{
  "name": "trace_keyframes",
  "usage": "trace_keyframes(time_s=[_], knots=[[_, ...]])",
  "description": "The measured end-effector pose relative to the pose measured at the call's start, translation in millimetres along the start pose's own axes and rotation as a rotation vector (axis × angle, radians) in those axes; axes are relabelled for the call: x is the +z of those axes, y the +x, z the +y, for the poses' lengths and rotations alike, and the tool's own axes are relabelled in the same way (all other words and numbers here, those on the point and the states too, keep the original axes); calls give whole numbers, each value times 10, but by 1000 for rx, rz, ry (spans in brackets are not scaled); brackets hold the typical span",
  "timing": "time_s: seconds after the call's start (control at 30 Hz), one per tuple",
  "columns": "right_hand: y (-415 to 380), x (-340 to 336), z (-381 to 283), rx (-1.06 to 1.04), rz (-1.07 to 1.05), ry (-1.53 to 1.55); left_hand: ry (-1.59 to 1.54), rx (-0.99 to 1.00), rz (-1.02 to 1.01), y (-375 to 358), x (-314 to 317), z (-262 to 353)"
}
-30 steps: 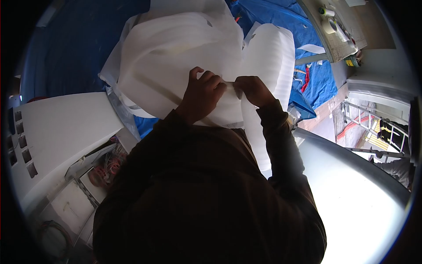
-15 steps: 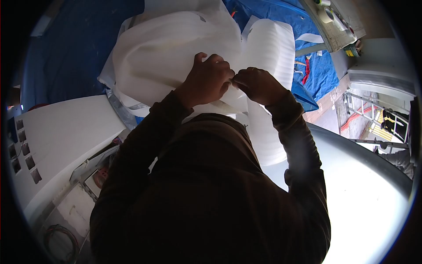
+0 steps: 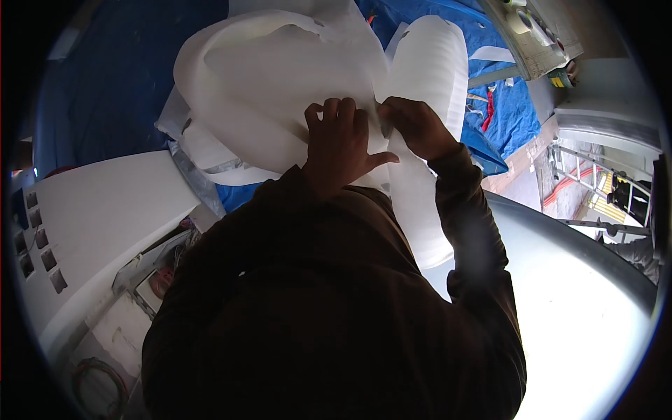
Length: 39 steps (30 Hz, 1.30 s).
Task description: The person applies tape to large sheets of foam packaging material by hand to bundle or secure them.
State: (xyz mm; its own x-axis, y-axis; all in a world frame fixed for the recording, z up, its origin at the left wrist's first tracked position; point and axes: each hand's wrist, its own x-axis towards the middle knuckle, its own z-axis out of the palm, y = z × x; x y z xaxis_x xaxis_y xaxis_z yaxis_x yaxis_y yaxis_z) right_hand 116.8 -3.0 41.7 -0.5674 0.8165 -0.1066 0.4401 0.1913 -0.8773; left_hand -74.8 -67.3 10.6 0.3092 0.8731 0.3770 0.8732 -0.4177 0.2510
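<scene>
A large white foam-like sheet (image 3: 266, 77) lies bunched in front of me, its left part curling over itself. Beside it on the right is a long white ribbed roll or fold (image 3: 428, 77). My left hand (image 3: 341, 143) rests on or just over the sheet, fingers bent and apart, thumb stretched to the right. My right hand (image 3: 418, 129) is pinched at the edge between the sheet and the ribbed part. Something small and dark shows below its fingertips, too unclear to name.
Blue tarp (image 3: 133, 77) spreads behind and right. A pale panel with square holes (image 3: 105, 217) stands left. A shelf with tape rolls (image 3: 519, 22) is upper right, a ladder (image 3: 595, 175) at far right, and a bright curved surface (image 3: 560, 308) lower right.
My left hand has come away from my right hand, its fingers and thumb spreading. My right hand has shifted slightly right. The white sheet has lifted and curled on the left.
</scene>
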Motion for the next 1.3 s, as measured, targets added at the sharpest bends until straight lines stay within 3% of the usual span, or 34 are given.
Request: trace_keyframes(time_s=[0.13,0.2,0.3,0.37,0.57,1.2,1.3], knots=[[3,25,138,39,-97,101,-234,55,-38,61,179,-173],[-22,42,177,95,-116,178,-586,-8,-202,37,248,-229],[-38,5,151,132,-173,286,-652,13,-135,24,249,-235],[-18,-75,131,50,-166,40,-618,-2,-180,19,195,-244],[80,-112,210,-54,-157,-118,-557,-16,-196,-32,150,-254],[183,-190,351,4,-230,-183,-461,-3,-207,-127,85,-240],[176,-181,404,-68,-222,-194,-471,14,-196,-146,68,-226]])
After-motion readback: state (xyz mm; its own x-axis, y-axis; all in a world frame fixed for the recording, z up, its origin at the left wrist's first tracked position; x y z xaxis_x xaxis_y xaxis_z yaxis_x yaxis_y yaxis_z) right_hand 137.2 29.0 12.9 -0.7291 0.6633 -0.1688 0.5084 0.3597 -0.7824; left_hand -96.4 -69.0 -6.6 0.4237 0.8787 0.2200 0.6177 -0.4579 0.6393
